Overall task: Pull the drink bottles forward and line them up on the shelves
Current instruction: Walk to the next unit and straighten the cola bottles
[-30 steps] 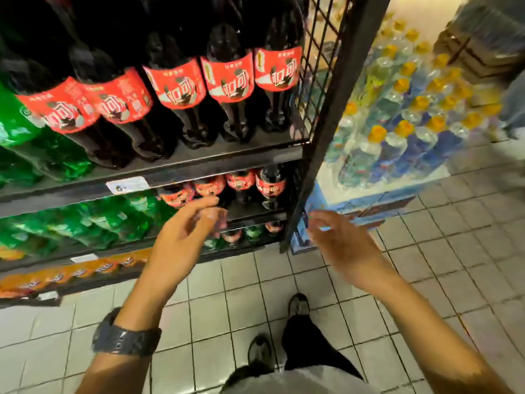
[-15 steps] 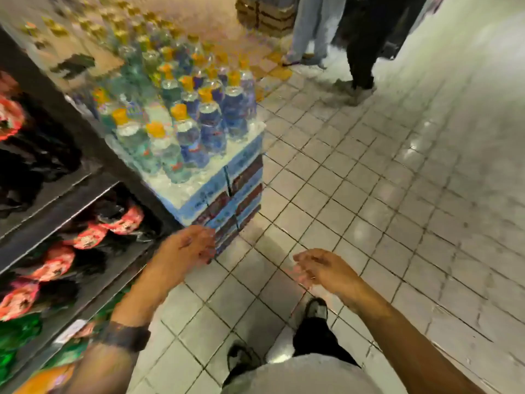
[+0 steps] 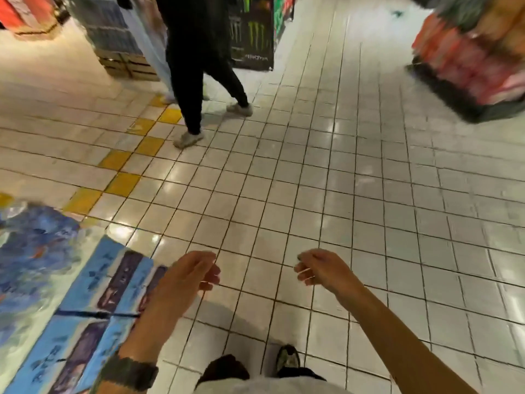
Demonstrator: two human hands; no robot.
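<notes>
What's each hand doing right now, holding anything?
Left hand: loosely curled, empty, over the floor.
Right hand: loosely curled, empty, over the floor.

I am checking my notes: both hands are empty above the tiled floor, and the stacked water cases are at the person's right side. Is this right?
Not quite. The head view shows the water cases at the person's left side, beside the left hand. The rest holds: left hand and right hand are empty above the tiled floor.
</notes>
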